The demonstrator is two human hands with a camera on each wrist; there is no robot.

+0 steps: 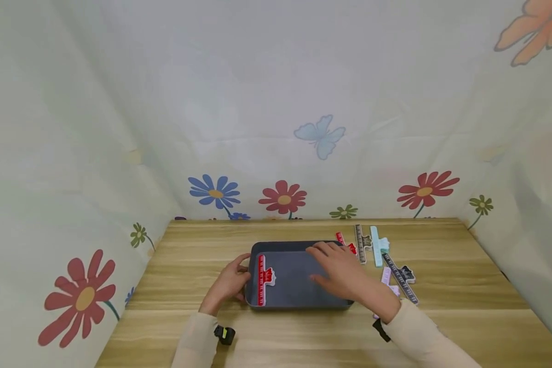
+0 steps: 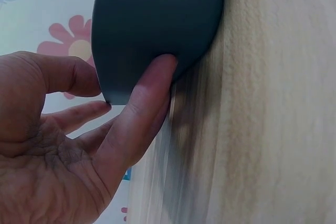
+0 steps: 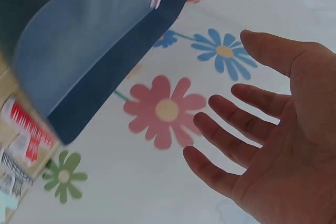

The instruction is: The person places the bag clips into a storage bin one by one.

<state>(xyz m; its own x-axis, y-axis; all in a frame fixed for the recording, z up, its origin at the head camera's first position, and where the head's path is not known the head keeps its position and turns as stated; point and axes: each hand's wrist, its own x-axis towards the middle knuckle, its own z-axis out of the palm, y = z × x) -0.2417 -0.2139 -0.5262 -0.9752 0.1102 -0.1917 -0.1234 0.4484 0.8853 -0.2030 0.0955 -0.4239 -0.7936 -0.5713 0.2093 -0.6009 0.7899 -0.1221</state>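
A dark grey rectangular tray [image 1: 299, 301] sits on the wooden table. My left hand [image 1: 230, 281] holds its left end, one finger at the rim and another against the outer wall in the left wrist view. Inside the tray, along its left side, lies a red ruler clip [image 1: 261, 281] with white markings. Over the tray's right part hovers my right hand [image 1: 342, 271], its fingers spread and apart from any clip. In the right wrist view its palm shows bare. Right of the tray lie a grey clip [image 1: 360, 245] and a pale blue clip [image 1: 376, 248].
Another red clip [image 1: 339, 237] lies by the tray's far right corner, partly behind my right hand. A black clip [image 1: 401, 278] slants beside a lilac clip [image 1: 386, 276] nearer my right forearm. A flowered cloth [image 1: 239, 153] hangs behind the wooden table [image 1: 464, 286].
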